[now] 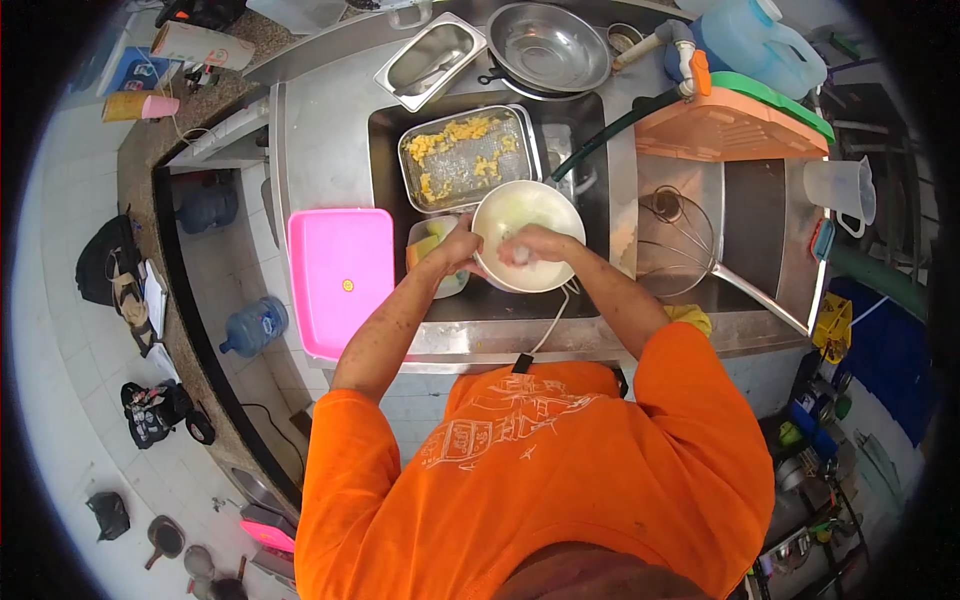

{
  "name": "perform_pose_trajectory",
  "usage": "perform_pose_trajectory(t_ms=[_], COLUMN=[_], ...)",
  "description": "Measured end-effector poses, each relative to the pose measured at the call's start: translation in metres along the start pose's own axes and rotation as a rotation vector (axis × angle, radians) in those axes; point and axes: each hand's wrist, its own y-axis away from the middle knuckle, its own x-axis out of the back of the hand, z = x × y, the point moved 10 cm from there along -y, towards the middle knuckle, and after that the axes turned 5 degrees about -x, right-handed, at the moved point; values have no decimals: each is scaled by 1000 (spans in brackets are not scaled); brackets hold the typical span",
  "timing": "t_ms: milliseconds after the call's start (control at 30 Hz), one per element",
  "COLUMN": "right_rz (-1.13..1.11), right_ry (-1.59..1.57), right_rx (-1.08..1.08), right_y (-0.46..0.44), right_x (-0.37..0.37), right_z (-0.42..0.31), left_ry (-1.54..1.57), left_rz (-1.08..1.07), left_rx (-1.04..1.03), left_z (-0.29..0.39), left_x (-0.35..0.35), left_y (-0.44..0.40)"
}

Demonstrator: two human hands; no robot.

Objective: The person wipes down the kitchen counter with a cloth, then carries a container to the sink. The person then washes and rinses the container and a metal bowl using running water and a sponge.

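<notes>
- Steel sink (385, 155) lies beneath, presumably to catch drips.
- Left hand (462, 247) clamps the white bowl (552, 208), probably steadying it.
- Right hand (541, 245) sits inside, its grip unclear.

White bowl (530, 206) over a sink (385, 165), left hand (462, 247) at its rim, right hand (543, 243) inside, perhaps holding something whitish, food-flecked steel tray (455, 165) beyond the bowl, pink tray (340, 250) left of it.

Reaching forward with forearms (388, 318) slanting inward (both bare), gripping with the left hand (461, 247), curling the right hand (536, 244) inward close beside it.
</notes>
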Motion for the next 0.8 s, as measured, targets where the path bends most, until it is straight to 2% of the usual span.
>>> perform_pose_trajectory(t_ms=[67, 100, 133, 200, 300, 400, 467, 500, 600, 633, 667, 733, 767, 800], right_rz=[33, 419, 730, 987, 866, 959, 551, 462, 523, 609, 701, 864, 801, 803], right_ry=[781, 878, 720, 750, 606, 1051, 1002, 1059, 836, 779, 553, 84, -112, -151], right_rx=[3, 318, 207, 144, -91, 675, 732, 701, 427, 533, 626, 784, 577, 417], right_y=[20, 27, 68, 121, 105, 177, 176, 167, 138, 148, 158, 185, 175, 181], right_x=[11, 42, 72, 93, 104, 5, -50, -71, -65, -66, -57, -37, -19, -2], right_z=[-9, -25, -51, -79, -21, -114, -105, -91, -55, -66, -74, -86, -74, -75], left_ry=[-5, -22, -37, -24, 3, -84, -197, -245, -468, -592, -713, -849, -892, -936], left_rz=[16, 37, 57, 112, 155, 162, 141, 143, 122, 97, 69, 7, -4, -18], left_rx=[-33, -52, -66, -123, -107, -103, -100, -79, -38, -16, 10, -143, -228, -315], left_z=[-2, -3, -9, -9, -12, 3, 17, 23, 63, 76, 86, 113, 120, 127], left_x=[3, 5, 6, 9, 11, 16, 20, 19, 15, 15, 14, 12, 20, 20], left_y=[3, 7, 12, 21, 30, 36, 36, 42, 56, 57, 60, 58, 39, 26])
